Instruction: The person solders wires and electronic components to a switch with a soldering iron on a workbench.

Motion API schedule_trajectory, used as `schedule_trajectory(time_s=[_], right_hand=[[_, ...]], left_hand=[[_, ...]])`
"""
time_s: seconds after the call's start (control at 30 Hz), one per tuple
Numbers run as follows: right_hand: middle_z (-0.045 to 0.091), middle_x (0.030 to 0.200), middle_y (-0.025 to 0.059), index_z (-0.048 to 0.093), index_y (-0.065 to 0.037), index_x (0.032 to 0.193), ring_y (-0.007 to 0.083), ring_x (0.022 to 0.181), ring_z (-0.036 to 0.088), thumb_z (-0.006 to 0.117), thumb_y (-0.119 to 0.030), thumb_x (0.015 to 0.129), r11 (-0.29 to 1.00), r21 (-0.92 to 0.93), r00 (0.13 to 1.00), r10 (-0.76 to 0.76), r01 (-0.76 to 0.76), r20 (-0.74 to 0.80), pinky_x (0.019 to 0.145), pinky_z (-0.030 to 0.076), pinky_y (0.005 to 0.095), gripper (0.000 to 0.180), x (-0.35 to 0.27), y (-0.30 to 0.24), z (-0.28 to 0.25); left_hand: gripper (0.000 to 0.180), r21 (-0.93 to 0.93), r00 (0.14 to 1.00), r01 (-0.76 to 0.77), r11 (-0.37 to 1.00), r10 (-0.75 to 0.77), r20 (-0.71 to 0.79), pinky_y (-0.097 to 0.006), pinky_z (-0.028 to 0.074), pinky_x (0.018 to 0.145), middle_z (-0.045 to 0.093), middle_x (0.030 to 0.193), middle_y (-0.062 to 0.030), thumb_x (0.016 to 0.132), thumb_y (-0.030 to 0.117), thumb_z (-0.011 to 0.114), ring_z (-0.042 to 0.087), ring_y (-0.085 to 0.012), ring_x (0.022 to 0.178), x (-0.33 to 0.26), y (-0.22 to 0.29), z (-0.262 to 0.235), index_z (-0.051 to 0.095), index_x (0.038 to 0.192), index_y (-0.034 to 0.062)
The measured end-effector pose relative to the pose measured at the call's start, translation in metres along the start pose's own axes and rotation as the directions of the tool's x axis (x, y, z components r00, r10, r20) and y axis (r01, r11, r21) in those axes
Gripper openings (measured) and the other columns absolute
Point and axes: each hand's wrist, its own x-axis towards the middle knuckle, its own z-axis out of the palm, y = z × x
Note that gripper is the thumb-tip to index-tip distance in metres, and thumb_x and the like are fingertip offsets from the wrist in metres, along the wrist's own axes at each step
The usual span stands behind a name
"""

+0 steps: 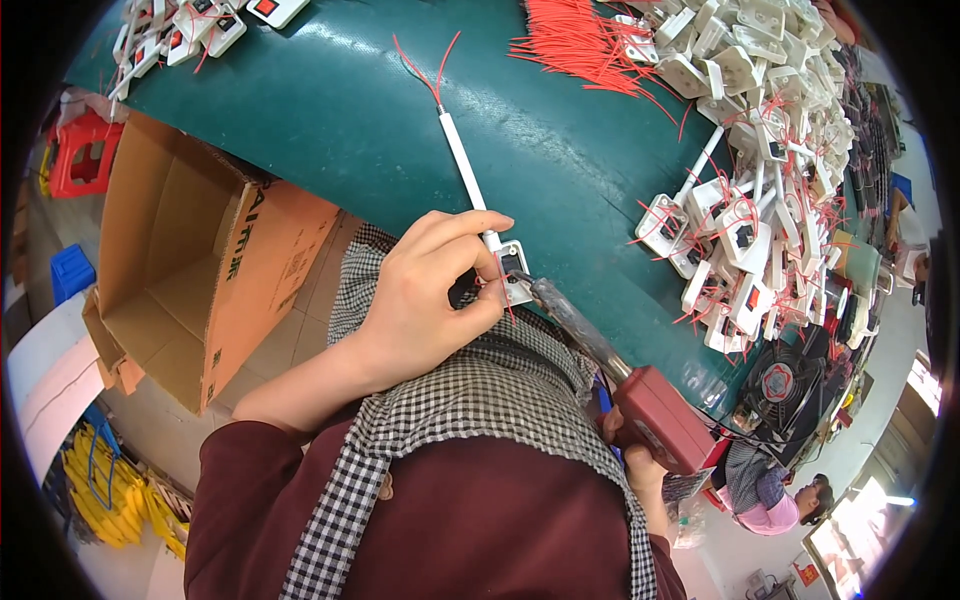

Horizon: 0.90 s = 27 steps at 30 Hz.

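While a red soldering tool [662, 418] is gripped by the right hand [642, 468], a white piece [513, 254] is held by the left hand [432, 278], likely to stop wobbling.

I see passing room between the white rod [464, 165] and plastic pile [764, 237]. Red wires [572, 50] clog the far tabletop [490, 72].
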Motion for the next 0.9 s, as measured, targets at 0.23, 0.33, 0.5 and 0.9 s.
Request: schedule_trajectory(time_s=[0.23,0.33,0.5,0.9], right_hand=[[0.065,0.074,0.0074,0.051,0.009,0.120,0.0146,0.055,0.060,0.079,-0.043,0.069,0.977,-0.195,0.994,-0.095,0.083,-0.053,0.054,0.049,0.0266,0.078,-0.006,0.015,-0.006],[0.064,0.076,0.0084,0.050,0.011,0.119,0.0145,0.056,0.059,0.082,-0.044,0.065,0.997,-0.062,0.990,0.043,-0.051,-0.132,0.055,0.047,0.0258,0.083,-0.013,0.009,-0.002],[0.063,0.079,0.0112,0.045,0.012,0.123,0.0160,0.065,0.059,0.084,-0.047,0.061,0.946,0.272,0.978,0.200,-0.178,-0.054,0.059,0.047,0.0267,0.094,0.004,-0.022,0.010],[0.060,0.103,0.0189,0.043,0.006,0.122,0.0160,0.063,0.055,0.074,-0.056,0.067,0.953,0.263,0.982,0.177,-0.153,-0.072,0.061,0.048,0.0314,0.089,0.002,-0.020,0.014]], left_hand=[[0.015,0.010,1.000,0.005,1.000,-0.005,0.007,-0.034,0.047,0.073,0.062,0.109,-0.0109,0.065,0.001,0.067,0.056,-0.0240,0.083,0.000,0.001,-0.001,0.053,0.070,0.0032],[0.015,0.009,1.000,-0.009,1.000,0.009,0.005,-0.034,0.047,0.073,0.062,0.109,-0.0112,0.066,0.001,0.067,0.056,-0.0242,0.084,0.000,0.000,0.000,0.053,0.071,0.0031],[0.015,0.010,1.000,-0.007,1.000,0.007,0.012,-0.035,0.047,0.074,0.062,0.110,-0.0116,0.066,0.001,0.067,0.057,-0.0244,0.085,-0.001,0.000,0.000,0.053,0.071,0.0031],[0.019,0.230,0.952,-0.297,0.927,0.306,-0.004,-0.036,0.045,0.077,0.058,0.115,-0.0073,0.061,0.001,0.070,0.052,-0.0239,0.096,-0.001,0.000,-0.002,0.062,0.077,0.0078]])
